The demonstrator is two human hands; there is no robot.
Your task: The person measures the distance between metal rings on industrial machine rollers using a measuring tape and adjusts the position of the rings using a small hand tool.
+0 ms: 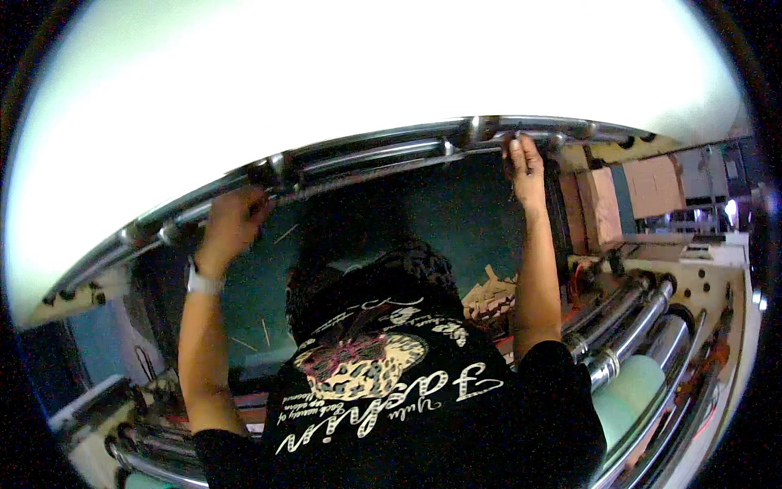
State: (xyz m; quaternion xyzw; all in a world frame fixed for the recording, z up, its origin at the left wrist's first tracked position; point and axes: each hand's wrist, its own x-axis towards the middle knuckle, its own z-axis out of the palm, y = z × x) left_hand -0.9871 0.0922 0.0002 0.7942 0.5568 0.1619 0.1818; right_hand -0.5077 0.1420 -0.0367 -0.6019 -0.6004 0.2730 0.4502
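Two long metal shafts (pixel 379 156) with ring-shaped collars run across the far side, curved by the lens. My left hand (pixel 236 218) is raised at the left part of the shafts, by a dark collar (pixel 262 173). Its fingers are bent and partly in shadow; what they hold is hidden. Farther right, my right hand (pixel 524 165) is up at the lower shaft, between two collars. Its thumb and fingers are pinched together, and anything between them is too small to name.
A dark green surface (pixel 440 208) lies below the shafts, with thin pale strips on it. Brown cardboard scraps (pixel 491 295) are heaped beside my right arm. Metal rollers (pixel 643 326) and a pale green roller (pixel 629 399) fill the lower right. Cardboard boxes (pixel 654 186) stand beyond.
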